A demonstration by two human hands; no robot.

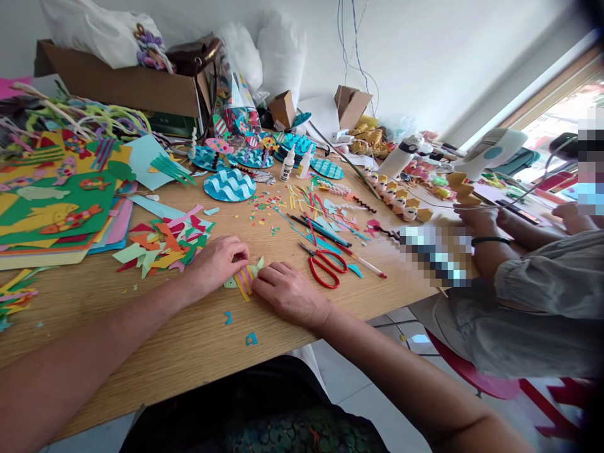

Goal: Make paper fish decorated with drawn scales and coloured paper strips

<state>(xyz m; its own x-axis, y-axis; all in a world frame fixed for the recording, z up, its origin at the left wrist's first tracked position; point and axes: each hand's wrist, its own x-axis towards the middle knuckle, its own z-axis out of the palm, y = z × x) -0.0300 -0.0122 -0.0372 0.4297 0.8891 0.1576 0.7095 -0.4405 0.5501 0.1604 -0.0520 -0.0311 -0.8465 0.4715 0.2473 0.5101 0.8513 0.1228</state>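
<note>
A small pale green paper fish with yellow and pink paper strips across it lies on the wooden table between my hands. My left hand is closed at its upper left edge, thumb and fingers pinched on the striped part. From the right, my right hand has its fingers curled down on the tail end, partly hiding it. Red-handled scissors lie to the right of my right hand, blades slightly parted. Two blue paper scraps, one of them a curled scrap, rest near the table's front edge.
Left of my hands are a pile of coloured paper scraps and stacked sheets with paper fish. Behind stand glue bottles and blue wavy discs. Pencils lie beyond the scissors. At right, another person's hand holds something yellow.
</note>
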